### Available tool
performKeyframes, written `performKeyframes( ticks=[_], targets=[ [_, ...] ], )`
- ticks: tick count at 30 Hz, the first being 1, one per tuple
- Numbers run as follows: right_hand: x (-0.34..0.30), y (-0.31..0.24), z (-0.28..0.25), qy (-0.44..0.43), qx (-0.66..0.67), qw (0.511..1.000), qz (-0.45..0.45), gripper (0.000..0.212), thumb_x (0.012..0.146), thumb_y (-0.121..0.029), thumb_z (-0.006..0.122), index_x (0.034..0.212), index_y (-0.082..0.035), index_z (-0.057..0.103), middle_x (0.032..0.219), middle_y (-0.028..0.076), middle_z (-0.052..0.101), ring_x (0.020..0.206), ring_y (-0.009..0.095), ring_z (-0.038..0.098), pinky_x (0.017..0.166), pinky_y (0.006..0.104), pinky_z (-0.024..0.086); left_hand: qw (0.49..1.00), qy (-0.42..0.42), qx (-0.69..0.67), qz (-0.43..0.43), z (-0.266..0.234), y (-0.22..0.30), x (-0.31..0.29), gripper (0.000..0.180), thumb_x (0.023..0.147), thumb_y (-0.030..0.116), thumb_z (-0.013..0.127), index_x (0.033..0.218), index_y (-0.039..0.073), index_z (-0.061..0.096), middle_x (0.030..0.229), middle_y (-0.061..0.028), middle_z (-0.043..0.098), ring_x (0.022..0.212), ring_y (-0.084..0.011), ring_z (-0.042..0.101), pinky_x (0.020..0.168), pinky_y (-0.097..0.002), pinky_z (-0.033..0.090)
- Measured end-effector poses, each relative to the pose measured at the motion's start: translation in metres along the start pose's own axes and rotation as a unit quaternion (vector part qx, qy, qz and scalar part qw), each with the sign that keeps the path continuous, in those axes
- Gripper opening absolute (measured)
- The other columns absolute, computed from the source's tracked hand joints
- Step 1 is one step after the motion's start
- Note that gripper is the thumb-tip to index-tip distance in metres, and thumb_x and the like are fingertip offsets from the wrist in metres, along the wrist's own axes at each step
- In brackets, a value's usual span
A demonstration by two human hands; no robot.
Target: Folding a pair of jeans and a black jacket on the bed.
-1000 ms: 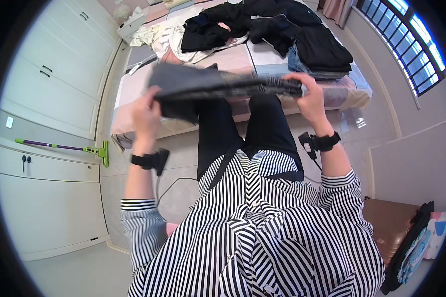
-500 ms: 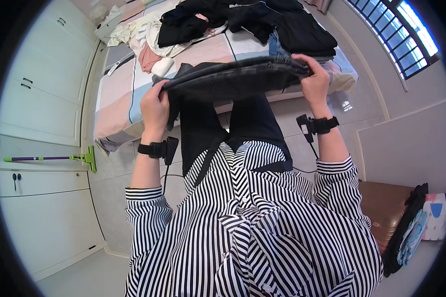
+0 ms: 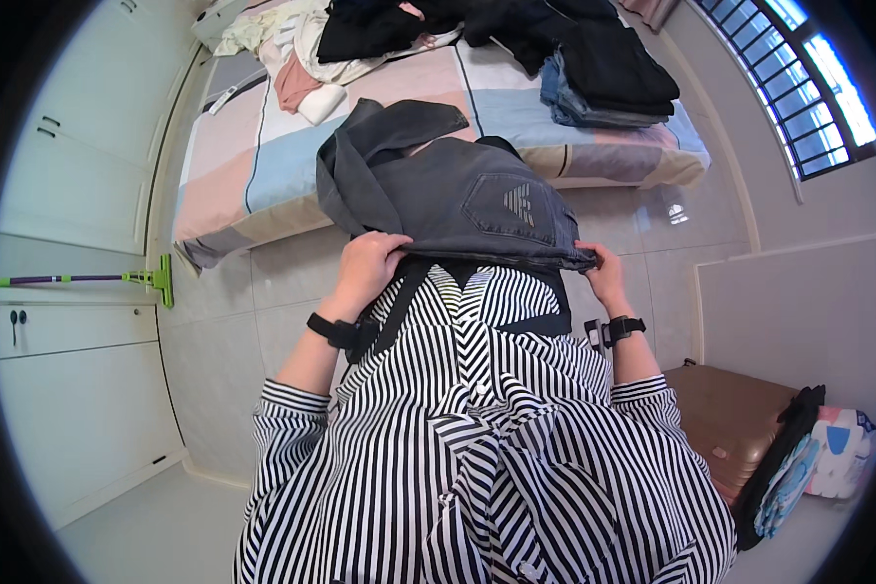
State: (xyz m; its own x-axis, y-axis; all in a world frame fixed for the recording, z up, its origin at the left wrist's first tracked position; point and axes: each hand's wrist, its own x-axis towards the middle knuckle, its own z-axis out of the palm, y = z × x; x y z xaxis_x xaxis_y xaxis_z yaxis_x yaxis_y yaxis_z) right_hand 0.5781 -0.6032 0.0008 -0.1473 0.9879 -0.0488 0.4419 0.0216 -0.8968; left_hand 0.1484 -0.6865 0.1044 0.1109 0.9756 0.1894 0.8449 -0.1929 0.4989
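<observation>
A pair of dark grey jeans [image 3: 428, 190] lies across my lap, its back pocket facing up and one leg bent over at the left toward the bed. My left hand [image 3: 368, 271] is closed on the near edge of the jeans. At the right, my right hand [image 3: 603, 273] pinches the waistband corner between thumb and fingers. The near edge is stretched level between both hands, close to my striped shirt.
Ahead stands a bed [image 3: 292, 156] with a checked cover. On it lie folded dark trousers over blue jeans [image 3: 579, 102], loose black clothes [image 3: 380, 29] and a pink cloth [image 3: 295, 83]. A green mop [image 3: 165, 281] is at left, a brown suitcase [image 3: 735, 414] at right.
Both hands have come down and toward my body, drawing the jeans' edge along. The jeans now spread over my lap with the back pocket showing.
</observation>
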Motion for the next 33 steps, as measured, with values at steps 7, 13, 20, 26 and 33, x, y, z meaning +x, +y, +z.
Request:
performKeyframes(
  ticks=[7,13,20,26,33],
  targets=[
    [0.018,-0.136,0.007,0.004,-0.219,0.948,-0.232,0.033,0.076,-0.003,0.067,0.109,-0.008,0.066,0.110,0.012,0.066,0.107,0.032,0.059,0.095,0.0390,0.047,1.000,-0.009,-0.011,-0.018,-0.010,-0.001,-0.009,0.020,0.079,0.010,0.067,0.099,0.006,0.070,0.085,-0.0131,0.067,0.083,-0.0308,0.064,0.074,-0.0398,0.050],
    [0.018,-0.206,0.102,-0.185,-0.240,0.869,-0.392,0.065,0.066,-0.025,0.081,0.123,-0.008,0.057,0.112,0.013,0.061,0.104,0.030,0.057,0.092,0.0396,0.046,0.998,0.045,-0.046,-0.012,-0.018,0.015,0.001,0.021,0.080,0.009,0.067,0.101,0.005,0.069,0.087,-0.0137,0.067,0.084,-0.0311,0.063,0.075,-0.0391,0.050],
    [0.035,-0.191,0.116,-0.227,-0.276,0.854,-0.379,0.039,0.079,-0.002,0.055,0.115,-0.013,0.067,0.092,0.010,0.056,0.086,0.028,0.061,0.074,0.0374,0.050,0.982,0.036,-0.159,-0.092,-0.010,0.021,-0.009,0.029,0.088,0.016,0.063,0.115,0.007,0.062,0.086,-0.0141,0.068,0.079,-0.0309,0.065,0.072,-0.0398,0.050],
    [0.008,-0.205,0.097,-0.295,-0.284,0.827,-0.385,0.047,0.076,-0.002,0.058,0.120,-0.016,0.065,0.090,0.010,0.056,0.078,0.027,0.062,0.068,0.0384,0.051,0.968,0.100,-0.054,-0.224,-0.006,-0.031,-0.009,0.020,0.085,0.012,0.061,0.102,0.001,0.058,0.085,-0.0134,0.067,0.084,-0.0310,0.064,0.076,-0.0418,0.050],
    [-0.004,-0.204,0.086,-0.269,-0.238,0.856,-0.372,0.051,0.071,0.001,0.058,0.119,-0.014,0.065,0.085,0.009,0.055,0.075,0.027,0.061,0.067,0.0377,0.050,0.899,0.075,0.132,-0.412,-0.009,-0.091,0.022,0.040,0.068,0.010,0.069,0.106,0.001,0.059,0.097,-0.0212,0.064,0.105,-0.0325,0.060,0.090,-0.0418,0.049]
  ],
)
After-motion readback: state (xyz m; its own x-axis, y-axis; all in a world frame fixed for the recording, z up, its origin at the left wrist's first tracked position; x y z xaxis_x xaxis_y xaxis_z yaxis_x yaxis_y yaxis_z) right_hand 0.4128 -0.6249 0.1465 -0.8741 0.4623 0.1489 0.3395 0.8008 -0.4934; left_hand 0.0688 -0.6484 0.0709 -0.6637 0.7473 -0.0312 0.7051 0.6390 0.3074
